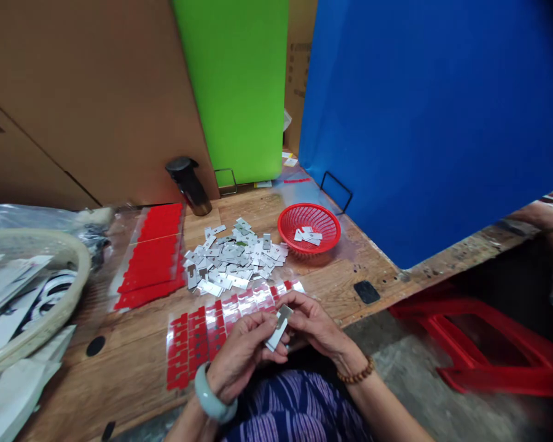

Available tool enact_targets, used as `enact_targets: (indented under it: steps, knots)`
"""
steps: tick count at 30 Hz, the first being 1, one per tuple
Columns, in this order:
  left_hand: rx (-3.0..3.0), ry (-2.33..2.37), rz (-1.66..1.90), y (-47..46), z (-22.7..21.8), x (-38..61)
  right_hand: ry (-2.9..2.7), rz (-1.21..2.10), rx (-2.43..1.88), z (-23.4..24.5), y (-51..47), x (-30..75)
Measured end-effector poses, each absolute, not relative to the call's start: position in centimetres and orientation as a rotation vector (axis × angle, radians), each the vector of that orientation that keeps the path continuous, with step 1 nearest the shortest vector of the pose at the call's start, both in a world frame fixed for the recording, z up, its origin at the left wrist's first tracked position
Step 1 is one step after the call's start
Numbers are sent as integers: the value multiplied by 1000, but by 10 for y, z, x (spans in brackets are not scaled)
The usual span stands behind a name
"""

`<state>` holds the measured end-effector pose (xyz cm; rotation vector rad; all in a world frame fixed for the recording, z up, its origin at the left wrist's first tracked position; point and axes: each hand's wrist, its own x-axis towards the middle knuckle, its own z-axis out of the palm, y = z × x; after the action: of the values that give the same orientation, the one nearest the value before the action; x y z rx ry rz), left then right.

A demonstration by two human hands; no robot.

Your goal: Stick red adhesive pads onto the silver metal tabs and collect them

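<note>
Now my left hand and right hand both pinch one small plate over the sticker sheet; a loose pinch could drop it into my lap.

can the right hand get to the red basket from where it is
Probably yes. The right hand is pinching a small metal plate with the left hand, and the red basket sits beyond it with only bare table between.

No words or numbers can be read here; the brown cardboard box at twelve o'clock has dark print, but it is too small to read
</note>
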<state>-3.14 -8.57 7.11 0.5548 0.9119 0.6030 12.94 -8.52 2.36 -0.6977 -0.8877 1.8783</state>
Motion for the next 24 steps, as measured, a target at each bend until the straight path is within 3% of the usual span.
enact_targets:
  steps: [11,18,24]
  knots:
    - [459,978,623,-83,62,-27,-974,1670,-962,21,-97,132]
    - [498,1128,797,-72,40,-37,-1176,1115,-1562,20,-102,160]
    - [523,1162,833,-67,22,-37,-1545,910,-1640,20,-117,153]
